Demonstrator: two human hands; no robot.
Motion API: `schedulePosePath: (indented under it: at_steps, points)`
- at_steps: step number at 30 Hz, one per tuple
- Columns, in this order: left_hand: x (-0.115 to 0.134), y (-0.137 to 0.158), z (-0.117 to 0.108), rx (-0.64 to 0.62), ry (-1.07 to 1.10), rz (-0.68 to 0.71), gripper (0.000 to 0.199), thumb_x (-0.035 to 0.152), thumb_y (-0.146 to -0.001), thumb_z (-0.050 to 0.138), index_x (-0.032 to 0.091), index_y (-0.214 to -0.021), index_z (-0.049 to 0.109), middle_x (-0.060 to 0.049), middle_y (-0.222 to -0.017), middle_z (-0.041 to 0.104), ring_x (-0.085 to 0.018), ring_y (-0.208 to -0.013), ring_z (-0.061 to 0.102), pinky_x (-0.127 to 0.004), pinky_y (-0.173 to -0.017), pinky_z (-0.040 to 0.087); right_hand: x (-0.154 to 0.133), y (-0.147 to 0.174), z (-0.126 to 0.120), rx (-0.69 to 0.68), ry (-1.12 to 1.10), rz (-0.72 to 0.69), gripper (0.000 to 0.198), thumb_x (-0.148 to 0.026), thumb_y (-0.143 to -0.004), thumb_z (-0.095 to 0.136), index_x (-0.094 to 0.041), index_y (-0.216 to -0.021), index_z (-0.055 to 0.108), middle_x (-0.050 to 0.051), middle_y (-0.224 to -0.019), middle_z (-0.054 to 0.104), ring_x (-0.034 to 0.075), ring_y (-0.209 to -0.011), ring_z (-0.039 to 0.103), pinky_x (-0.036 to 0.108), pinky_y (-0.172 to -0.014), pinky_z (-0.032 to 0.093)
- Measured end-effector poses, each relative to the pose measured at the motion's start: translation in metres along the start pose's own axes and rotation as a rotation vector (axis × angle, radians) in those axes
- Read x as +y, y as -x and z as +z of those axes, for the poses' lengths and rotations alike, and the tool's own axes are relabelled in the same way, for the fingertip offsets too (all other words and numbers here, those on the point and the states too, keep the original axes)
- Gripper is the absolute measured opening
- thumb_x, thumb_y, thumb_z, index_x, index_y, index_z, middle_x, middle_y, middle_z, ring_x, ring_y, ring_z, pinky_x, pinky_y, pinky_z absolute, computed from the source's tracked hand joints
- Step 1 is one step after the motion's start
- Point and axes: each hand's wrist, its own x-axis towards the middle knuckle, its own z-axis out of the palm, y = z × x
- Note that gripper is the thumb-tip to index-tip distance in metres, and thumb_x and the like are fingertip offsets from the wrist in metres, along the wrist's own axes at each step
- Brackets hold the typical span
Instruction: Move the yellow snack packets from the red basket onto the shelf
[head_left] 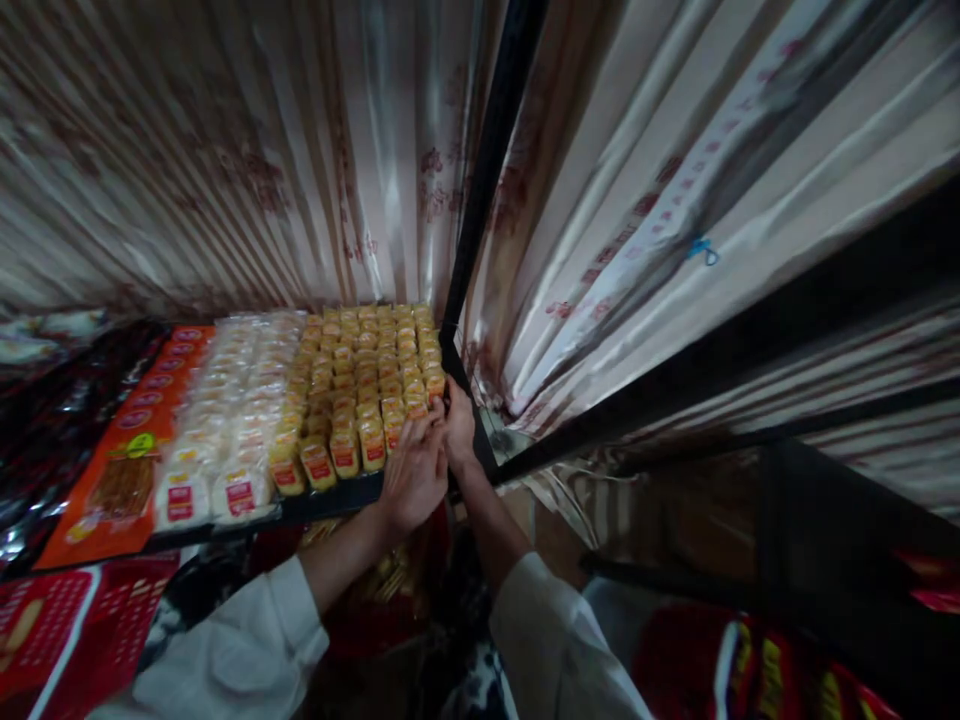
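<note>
Small yellow wrapped cakes (345, 447) with red labels stand in tight rows on the black shelf (352, 490). My left hand (416, 468) is at the front right corner of these rows, its fingers bent together against the end packet. Close beside it, my right hand (459, 425) presses on the same corner from the right side, fingers closed on the packet's edge. My hands touch or nearly touch each other and hide most of that packet. To the left of the yellow rows lie white wrapped cakes (240, 492), also with red labels.
An orange snack package (124, 480) and dark shiny packs (75, 410) lie farther left. A black upright post (487, 170) rises behind the corner, with pleated curtains (375, 150) behind. A black rail (675, 380) runs right. Red packages (690, 650) sit low right.
</note>
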Motion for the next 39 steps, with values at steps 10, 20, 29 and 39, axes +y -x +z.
schedulePosePath:
  at_steps: [10, 20, 29, 39]
  points:
    - [-0.015, -0.047, -0.003, -0.162, -0.387, 0.165, 0.042, 0.007, -0.084, 0.036, 0.003, -0.123, 0.051, -0.018, -0.137, 0.045, -0.027, -0.133, 0.033, -0.043, -0.110, 0.027, -0.003, 0.003, -0.003, 0.037, -0.082, -0.081, 0.043, -0.024, -0.085, 0.041, -0.018, -0.126, 0.052, 0.009, -0.125, 0.058, 0.020, -0.114, 0.052, 0.040, -0.100, 0.040]
    - [-0.033, -0.050, 0.005, -0.130, -0.459, 0.227, 0.045, 0.008, -0.084, 0.034, 0.008, -0.126, 0.050, -0.015, -0.136, 0.047, -0.024, -0.132, 0.035, -0.046, -0.111, 0.023, -0.006, 0.003, -0.003, 0.000, 0.014, -0.120, 0.045, -0.022, -0.086, 0.041, -0.021, -0.130, 0.050, 0.007, -0.124, 0.058, 0.021, -0.115, 0.050, 0.040, -0.100, 0.041]
    - [-0.028, -0.051, 0.003, -0.167, -0.475, 0.212, 0.044, 0.009, -0.086, 0.031, 0.003, -0.127, 0.048, -0.018, -0.139, 0.043, -0.024, -0.136, 0.027, -0.044, -0.113, 0.021, -0.006, 0.004, -0.003, 0.014, 0.057, -0.105, 0.044, -0.024, -0.087, 0.040, -0.022, -0.129, 0.052, 0.009, -0.117, 0.056, 0.022, -0.110, 0.048, 0.039, -0.098, 0.040]
    - [-0.033, -0.054, 0.008, -0.162, -0.512, 0.211, 0.043, 0.008, -0.084, 0.033, 0.007, -0.121, 0.054, -0.015, -0.138, 0.046, -0.024, -0.135, 0.031, -0.042, -0.113, 0.022, -0.010, 0.003, -0.003, -0.013, 0.057, -0.117, 0.049, -0.023, -0.087, 0.040, -0.022, -0.136, 0.043, 0.008, -0.124, 0.055, 0.022, -0.112, 0.048, 0.039, -0.099, 0.039]
